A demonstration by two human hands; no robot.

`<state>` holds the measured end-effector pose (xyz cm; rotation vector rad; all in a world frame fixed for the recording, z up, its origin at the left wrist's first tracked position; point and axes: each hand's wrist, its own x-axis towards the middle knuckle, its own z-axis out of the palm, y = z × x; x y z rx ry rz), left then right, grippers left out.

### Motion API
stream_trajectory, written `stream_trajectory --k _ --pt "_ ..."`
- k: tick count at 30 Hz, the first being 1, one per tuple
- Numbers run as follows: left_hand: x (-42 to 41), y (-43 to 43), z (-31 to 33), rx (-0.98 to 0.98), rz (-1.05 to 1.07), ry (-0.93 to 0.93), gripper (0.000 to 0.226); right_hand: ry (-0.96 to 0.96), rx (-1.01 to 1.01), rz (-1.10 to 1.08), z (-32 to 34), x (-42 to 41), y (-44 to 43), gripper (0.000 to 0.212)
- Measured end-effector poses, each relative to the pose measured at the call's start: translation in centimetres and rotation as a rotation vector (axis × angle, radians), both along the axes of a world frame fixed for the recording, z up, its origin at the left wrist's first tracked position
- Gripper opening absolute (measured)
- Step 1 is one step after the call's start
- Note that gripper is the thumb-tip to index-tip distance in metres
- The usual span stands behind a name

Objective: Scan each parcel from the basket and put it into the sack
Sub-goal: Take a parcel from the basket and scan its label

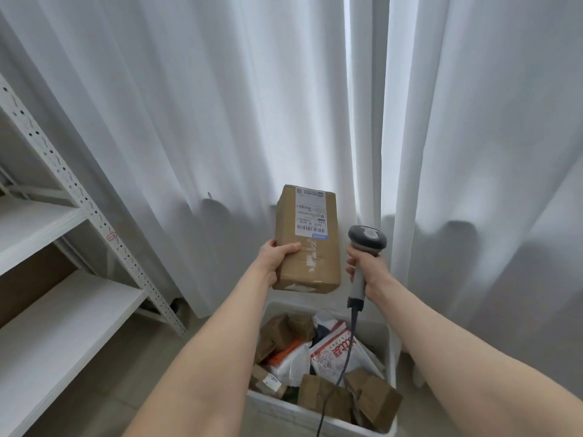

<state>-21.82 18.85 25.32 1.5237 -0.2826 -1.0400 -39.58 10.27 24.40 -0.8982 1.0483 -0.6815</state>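
Note:
My left hand [276, 261] grips a brown cardboard parcel [315, 260] by its lower left edge and holds it up in front of the curtain, its white shipping label [310, 214] facing me. Beside it on the right, my right hand [367, 268] grips the handle of a grey barcode scanner [366, 241], whose head is level with the parcel's middle. The scanner's cable hangs down over the white basket [392, 348] below, which holds several brown boxes and plastic mailer bags [339, 351]. No sack is in view.
A white metal shelving unit [63, 279] stands at the left, with a brown board under one shelf. White curtains [205, 121] fill the background. Pale floor shows around the basket.

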Motion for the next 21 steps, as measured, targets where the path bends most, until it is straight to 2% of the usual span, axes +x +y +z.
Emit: stream_trajectory --k 5,7,9,14,21 --pt "-1.1 -0.2 -0.8 -0.004 -0.043 -0.013 0.054 -0.053 0.009 0.113 2.6 0.0 0.8 0.015" --pt "-1.4 -0.4 -1.1 -0.005 -0.065 0.004 0.061 -0.057 -0.01 0.172 3.5 0.2 1.0 0.017" --pt "-1.7 -0.5 -1.4 -0.012 -0.081 0.023 0.071 -0.061 -0.014 0.177 4.4 0.3 1.3 0.017" --pt "-2.1 -0.6 -1.7 -0.028 -0.07 0.054 0.078 -0.054 0.0 0.176 5.8 0.3 1.0 0.017" --pt "-2.0 -0.6 -1.3 -0.003 -0.062 0.053 0.077 -0.029 0.033 0.229 6.6 0.4 1.0 0.025"
